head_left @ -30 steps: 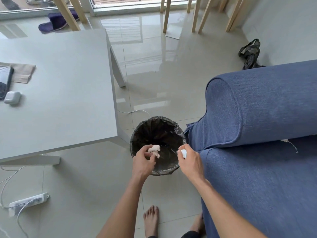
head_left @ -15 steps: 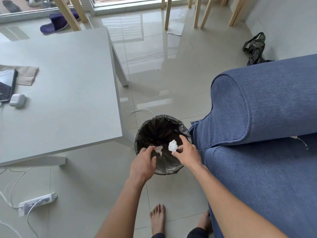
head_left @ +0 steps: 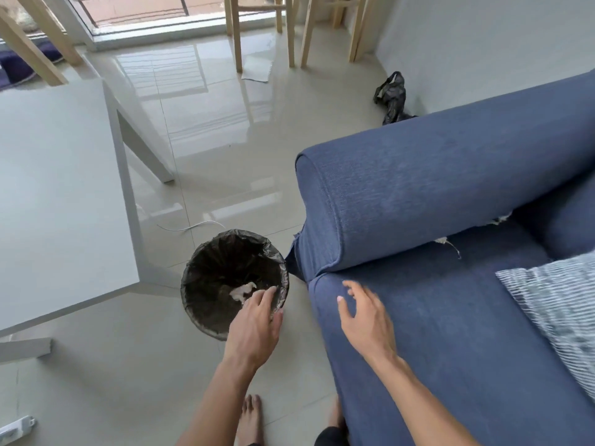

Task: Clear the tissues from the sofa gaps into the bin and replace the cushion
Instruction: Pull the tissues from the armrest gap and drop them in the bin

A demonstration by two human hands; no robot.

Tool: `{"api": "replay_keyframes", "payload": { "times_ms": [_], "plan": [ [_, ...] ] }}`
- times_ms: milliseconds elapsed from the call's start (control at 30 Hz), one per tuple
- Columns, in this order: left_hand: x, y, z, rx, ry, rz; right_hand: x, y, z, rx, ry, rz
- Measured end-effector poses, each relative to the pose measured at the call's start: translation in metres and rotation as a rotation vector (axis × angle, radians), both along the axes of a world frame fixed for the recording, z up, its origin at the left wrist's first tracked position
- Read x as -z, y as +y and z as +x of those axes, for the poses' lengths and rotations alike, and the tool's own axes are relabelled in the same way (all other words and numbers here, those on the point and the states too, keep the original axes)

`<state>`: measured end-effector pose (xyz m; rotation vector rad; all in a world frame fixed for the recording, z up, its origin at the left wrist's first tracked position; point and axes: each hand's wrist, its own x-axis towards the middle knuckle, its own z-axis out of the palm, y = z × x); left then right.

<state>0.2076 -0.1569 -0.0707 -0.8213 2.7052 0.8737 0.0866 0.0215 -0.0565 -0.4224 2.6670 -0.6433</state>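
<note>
A: Bin (head_left: 206,304), round with a crinkly black liner, sits on glossy tile between the table (head_left: 64,194) corner and the blue woven sofa (head_left: 450,333). Crumpled tissue (head_left: 242,290) lies inside it.

B: Hands? More tissues (head_left: 446,242) poke from the armrest gap.

A: Left hand (head_left: 254,329) over the rim, right hand (head_left: 365,320) over the seat edge, both spread and empty. Striped cushion (head_left: 560,313) lies far right. No readable labels.

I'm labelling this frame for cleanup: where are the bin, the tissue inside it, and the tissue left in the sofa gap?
bin (head_left: 206,312): head view, front left wall.
tissue in bin (head_left: 242,290): head view, its middle.
tissue in sofa gap (head_left: 443,241): head view, white scrap under the armrest.
</note>
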Motion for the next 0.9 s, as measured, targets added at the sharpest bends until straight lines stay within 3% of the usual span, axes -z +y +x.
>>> {"api": "replay_keyframes", "payload": {
  "times_ms": [233, 467, 900],
  "plan": [
    [-0.009, 0.087, -0.072, 0.193, 0.062, 0.003, -0.012, 0.098, -0.079, 0.161, 0.096, 0.084],
    [-0.002, 0.140, -0.131, 0.404, 0.098, -0.060, 0.000, 0.140, -0.147, 0.191, 0.088, 0.141],
    [0.016, 0.212, -0.263, 0.400, 0.082, -0.071, 0.038, 0.194, -0.260, 0.197, 0.036, 0.187]
  ]
}}
